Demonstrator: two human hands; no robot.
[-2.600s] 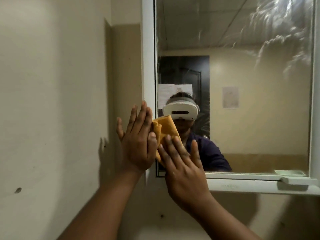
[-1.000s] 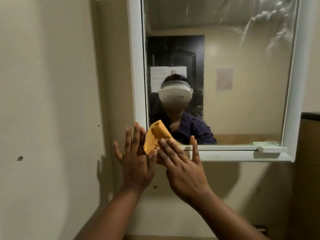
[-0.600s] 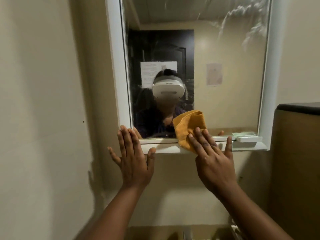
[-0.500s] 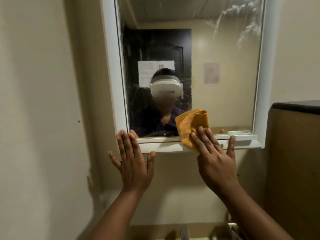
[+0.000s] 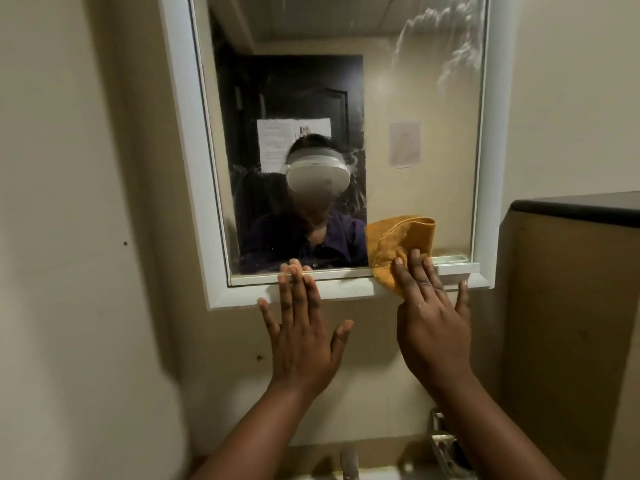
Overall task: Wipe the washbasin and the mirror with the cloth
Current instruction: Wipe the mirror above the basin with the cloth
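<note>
While our right hand (image 5: 429,327) presses the folded orange cloth (image 5: 398,247) with flat fingers against the lower right corner of the white-framed wall mirror (image 5: 398,98), we are on the mirror step. Our left hand (image 5: 301,337), fingers spread and holding nothing, braces on the frame's bottom edge. Next, we judge, come the smears at the mirror's upper right. The metal tap (image 5: 348,464) sits below the mirror.

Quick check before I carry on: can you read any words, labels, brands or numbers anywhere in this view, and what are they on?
No text here can be read.
White paper on the dark door reflected in the mirror: printed lines, too blurred.
Pale sheet on the reflected wall: too faint.
Headset in the reflection: a small mark, illegible.
Mirror frame, lower edge: faint embossing, illegible.
Cloth, left hand, right hand: no text.
</note>
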